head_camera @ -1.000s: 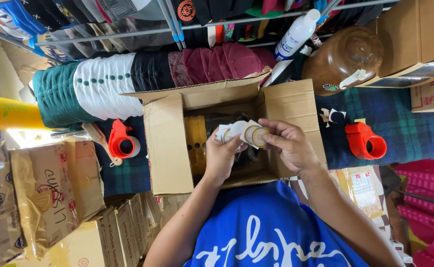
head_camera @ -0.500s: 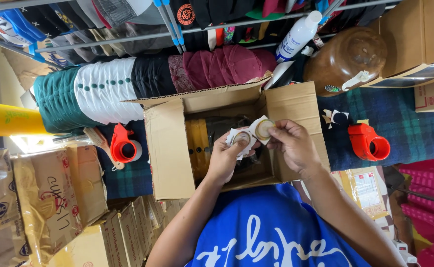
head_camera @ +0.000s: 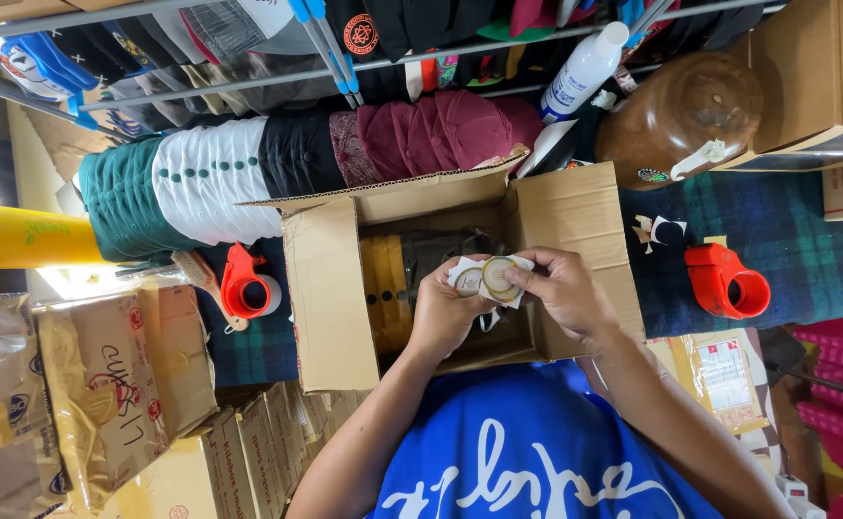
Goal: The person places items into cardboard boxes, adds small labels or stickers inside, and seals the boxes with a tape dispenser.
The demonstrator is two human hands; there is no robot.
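An open cardboard box (head_camera: 460,279) is shown at the centre of the view, its flaps folded outward, resting on a dark blue-and-green plaid surface (head_camera: 796,240). Inside the box, a yellow item (head_camera: 385,293) is seen against the left wall and a dark item (head_camera: 441,252) beside it; what they are cannot be told. Two small white round-printed stickers (head_camera: 489,279), each bearing a ring in yellow and green, are held just above the box opening. The left hand (head_camera: 446,312) is closed on the stickers from one side, its fingers (head_camera: 452,279) curled about their edge; the right hand (head_camera: 566,293) is closed on them from the other side, pinching the larger sticker between thumb and fingers (head_camera: 527,279). Two red tape dispensers are set on the surface: one (head_camera: 247,284) just beside the left wall of the box, the other (head_camera: 724,281) well apart on the right. Behind the box, a row of stacked caps (head_camera: 287,168) in green, white, black and maroon is laid on its side. A white bottle with a blue label (head_camera: 585,67) and a brown rounded jar (head_camera: 681,115) are seen near the far right flap. Packages in gold wrapping (head_camera: 104,384) are stacked at the left, next to a yellow roll (head_camera: 23,235).
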